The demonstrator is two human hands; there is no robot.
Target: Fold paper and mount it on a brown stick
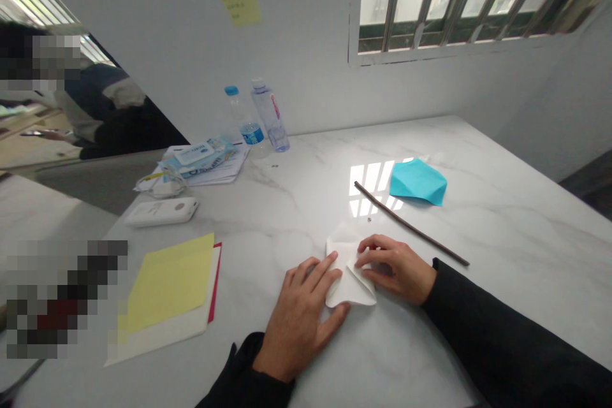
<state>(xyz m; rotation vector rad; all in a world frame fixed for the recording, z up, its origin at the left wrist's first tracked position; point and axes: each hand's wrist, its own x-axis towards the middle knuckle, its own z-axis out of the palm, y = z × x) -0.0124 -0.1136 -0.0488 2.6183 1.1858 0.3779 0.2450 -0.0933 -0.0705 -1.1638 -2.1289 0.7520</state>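
A folded piece of white paper (340,293) lies on the marble-look table, its flaps turned inward to make a small packet. My left hand (306,312) rests flat on the paper's left side, fingers stretched out and thumb at the near edge. From the right, my right hand (394,268) pinches a flap near the middle of the paper with curled fingers; the exact contact at the fingertips is partly hidden. Beyond my right hand lie a thin brown stick (414,227) and a folded turquoise paper (418,182).
Yellow paper (172,287) lies over white and red sheets at the left. Behind them are a white power bank (161,211), a cable (162,183), a wipes packet (203,156) and two plastic bottles (272,116). A person (105,102) shows at the far left.
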